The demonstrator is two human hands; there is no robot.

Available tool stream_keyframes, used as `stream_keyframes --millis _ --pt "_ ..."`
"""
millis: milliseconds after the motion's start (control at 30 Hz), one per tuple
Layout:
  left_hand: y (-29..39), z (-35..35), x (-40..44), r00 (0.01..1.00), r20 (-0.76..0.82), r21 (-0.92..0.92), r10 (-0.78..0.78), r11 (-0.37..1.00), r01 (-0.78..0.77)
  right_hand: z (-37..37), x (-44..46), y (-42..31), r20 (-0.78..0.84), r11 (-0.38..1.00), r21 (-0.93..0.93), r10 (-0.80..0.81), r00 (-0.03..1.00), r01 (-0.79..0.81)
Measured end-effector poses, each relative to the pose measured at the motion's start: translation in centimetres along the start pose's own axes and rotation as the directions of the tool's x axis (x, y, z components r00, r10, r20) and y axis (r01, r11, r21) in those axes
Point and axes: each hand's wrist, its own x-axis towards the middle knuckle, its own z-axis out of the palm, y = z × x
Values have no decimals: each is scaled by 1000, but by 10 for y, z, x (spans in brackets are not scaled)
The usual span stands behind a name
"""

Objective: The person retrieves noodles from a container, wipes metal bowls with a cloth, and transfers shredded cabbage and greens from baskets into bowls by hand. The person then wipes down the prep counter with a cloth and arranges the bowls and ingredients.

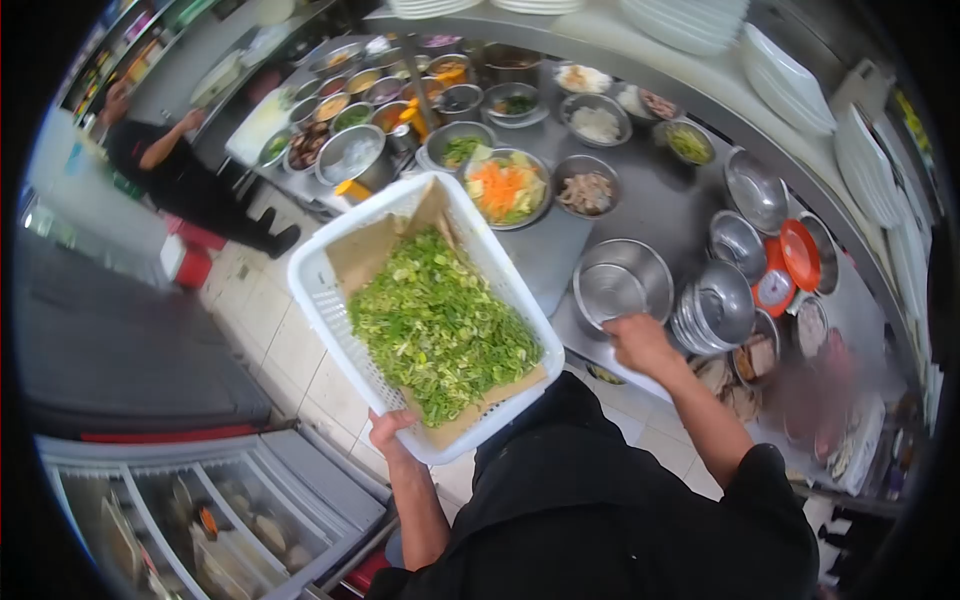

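my l hand (390,432) is low in front, thumb (404,418) on top, rest mostly hidden; r hand (640,345) is fwd w/ fingers (618,328) curled, both forearms (708,408) bare.

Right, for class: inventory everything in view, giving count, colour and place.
White basket: one, white, centre
Brown paper: count unclear, brown, lining basket
Chopped greens: one heap, green, on paper
Steel bowl: one, silver, right of basket
Stacked bowls: several, silver, right of it
Counter: one, grey, beneath bowls
Filled bowls: many, mostly silver, along counter
Orange scale: one, orange, right side
White plates: several stacks, white, upper shelf
Cabinet: one, grey, lower left
Other person: one, black clothes, upper left
Left hand: one, bare, gripping basket
Right hand: one, bare, at bowl's rim
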Motion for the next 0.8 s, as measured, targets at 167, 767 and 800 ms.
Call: stream_keyframes --millis 167,767,800 --pt "18 15 2 980 188 -62 59 997 -48 18 -48 -46 -103 999 -17 -40 994 39" --pt "79 54 -29 776 549 47 312 915 -401 -62 -2 -155 -826 671 482 133 547 564" --pt "83 52 -33 791 538 91 291 913 -398 -61 -6 -160 -821 665 489 133 555 564"
